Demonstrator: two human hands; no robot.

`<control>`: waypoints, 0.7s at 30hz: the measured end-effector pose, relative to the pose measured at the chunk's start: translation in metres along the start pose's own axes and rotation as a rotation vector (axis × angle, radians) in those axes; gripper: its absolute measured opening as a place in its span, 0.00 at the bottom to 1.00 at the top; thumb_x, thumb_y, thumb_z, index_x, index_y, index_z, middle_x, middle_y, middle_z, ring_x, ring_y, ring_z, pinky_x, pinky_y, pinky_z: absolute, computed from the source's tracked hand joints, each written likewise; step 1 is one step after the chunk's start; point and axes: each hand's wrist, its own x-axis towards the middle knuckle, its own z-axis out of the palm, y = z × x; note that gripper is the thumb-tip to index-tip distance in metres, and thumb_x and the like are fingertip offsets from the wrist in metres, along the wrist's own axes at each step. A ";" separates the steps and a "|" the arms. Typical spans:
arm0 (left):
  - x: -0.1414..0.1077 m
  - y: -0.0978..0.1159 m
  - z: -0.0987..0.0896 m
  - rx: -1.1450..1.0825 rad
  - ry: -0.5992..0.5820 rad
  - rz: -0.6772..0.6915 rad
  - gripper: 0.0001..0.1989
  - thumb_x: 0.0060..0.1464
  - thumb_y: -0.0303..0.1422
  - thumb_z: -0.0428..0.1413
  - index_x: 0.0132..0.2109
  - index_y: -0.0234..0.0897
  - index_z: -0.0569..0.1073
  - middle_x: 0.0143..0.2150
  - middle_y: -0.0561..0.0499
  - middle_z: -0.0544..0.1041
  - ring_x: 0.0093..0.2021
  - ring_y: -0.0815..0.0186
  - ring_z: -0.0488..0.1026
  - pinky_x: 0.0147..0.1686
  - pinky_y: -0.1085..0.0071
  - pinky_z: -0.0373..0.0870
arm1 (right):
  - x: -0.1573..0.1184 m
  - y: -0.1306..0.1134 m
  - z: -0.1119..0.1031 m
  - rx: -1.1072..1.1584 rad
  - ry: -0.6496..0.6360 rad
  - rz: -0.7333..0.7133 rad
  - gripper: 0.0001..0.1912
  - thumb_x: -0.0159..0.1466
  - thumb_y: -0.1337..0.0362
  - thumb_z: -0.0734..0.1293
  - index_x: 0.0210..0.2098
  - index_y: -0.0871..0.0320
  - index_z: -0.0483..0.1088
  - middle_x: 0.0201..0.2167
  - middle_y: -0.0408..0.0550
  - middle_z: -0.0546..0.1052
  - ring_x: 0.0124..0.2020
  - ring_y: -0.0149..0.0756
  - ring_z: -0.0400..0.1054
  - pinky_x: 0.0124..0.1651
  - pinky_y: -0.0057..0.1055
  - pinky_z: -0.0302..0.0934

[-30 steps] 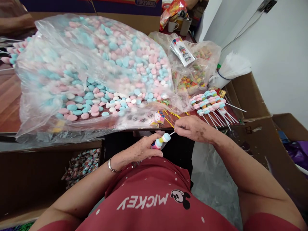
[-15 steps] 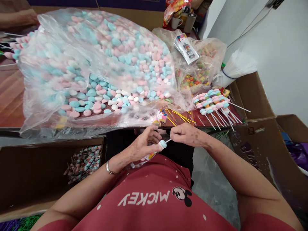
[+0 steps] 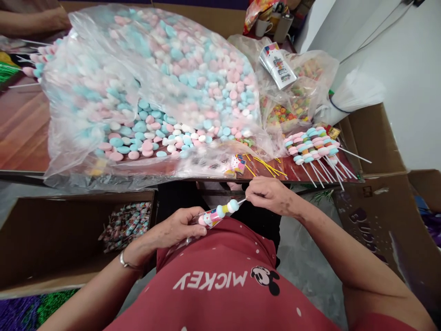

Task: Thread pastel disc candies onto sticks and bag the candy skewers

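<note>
A candy skewer (image 3: 225, 209) with blue, white and yellow pieces lies in front of my red shirt, its lower part inside a clear printed wrapper (image 3: 211, 217). My left hand (image 3: 186, 226) pinches the wrapper at its lower left end. The skewer's white stick is held at its upper right end by the closed fingers of my right hand (image 3: 270, 195). On the table beyond, a big clear bag (image 3: 155, 87) holds pink, blue and white candies. Yellow ties (image 3: 265, 166) and flat wrappers (image 3: 210, 164) lie near the table edge. Several finished-looking skewers (image 3: 313, 146) are piled at the right.
An open carton (image 3: 44, 243) at the lower left holds wrapped skewers (image 3: 127, 225). Cartons (image 3: 375, 211) stand at the right. Behind are a wrapper stack (image 3: 278, 66), a gummy bag (image 3: 292, 101) and a mug (image 3: 262, 27). Another person's arm (image 3: 34, 20) reaches in at the upper left.
My left hand has moved left and down along the skewer, uncovering more candies and the printed wrapper. My right hand still holds the stick. The view has shifted slightly.
</note>
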 end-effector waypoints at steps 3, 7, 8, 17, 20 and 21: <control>0.009 -0.007 0.003 0.007 0.082 0.112 0.17 0.46 0.41 0.63 0.39 0.34 0.72 0.30 0.56 0.69 0.30 0.70 0.62 0.30 0.75 0.61 | 0.002 0.000 -0.001 -0.138 0.049 -0.172 0.15 0.67 0.66 0.57 0.26 0.57 0.67 0.21 0.41 0.65 0.28 0.30 0.56 0.37 0.29 0.52; 0.016 -0.018 0.006 0.218 0.264 0.264 0.19 0.50 0.41 0.61 0.45 0.34 0.74 0.30 0.56 0.72 0.29 0.70 0.64 0.30 0.76 0.63 | 0.001 -0.009 0.001 -0.171 0.065 0.022 0.15 0.65 0.66 0.57 0.23 0.58 0.64 0.22 0.42 0.67 0.27 0.30 0.57 0.34 0.28 0.50; 0.017 -0.020 0.007 0.281 0.316 0.298 0.19 0.51 0.41 0.60 0.47 0.34 0.74 0.30 0.55 0.73 0.28 0.70 0.65 0.30 0.76 0.63 | 0.001 -0.013 0.002 -0.150 0.042 0.110 0.14 0.64 0.66 0.57 0.22 0.58 0.64 0.21 0.42 0.66 0.25 0.29 0.56 0.33 0.27 0.49; 0.030 -0.009 -0.002 0.538 0.187 0.412 0.16 0.57 0.42 0.57 0.45 0.33 0.74 0.29 0.56 0.72 0.27 0.72 0.64 0.28 0.77 0.61 | 0.019 -0.012 -0.001 0.250 -0.219 0.499 0.10 0.53 0.60 0.59 0.20 0.59 0.64 0.17 0.37 0.59 0.22 0.26 0.51 0.26 0.26 0.44; 0.032 -0.005 -0.006 0.541 0.122 0.386 0.15 0.57 0.42 0.58 0.42 0.33 0.74 0.25 0.59 0.67 0.25 0.73 0.59 0.26 0.78 0.58 | 0.022 -0.011 -0.009 0.159 -0.166 0.500 0.11 0.53 0.59 0.59 0.19 0.58 0.63 0.16 0.36 0.57 0.22 0.26 0.50 0.27 0.26 0.43; 0.032 -0.006 -0.006 0.526 0.147 0.397 0.15 0.57 0.42 0.58 0.43 0.33 0.74 0.25 0.59 0.67 0.25 0.73 0.59 0.25 0.78 0.58 | 0.023 -0.012 -0.011 0.109 -0.139 0.485 0.11 0.53 0.60 0.59 0.19 0.58 0.62 0.16 0.36 0.56 0.22 0.25 0.50 0.27 0.26 0.44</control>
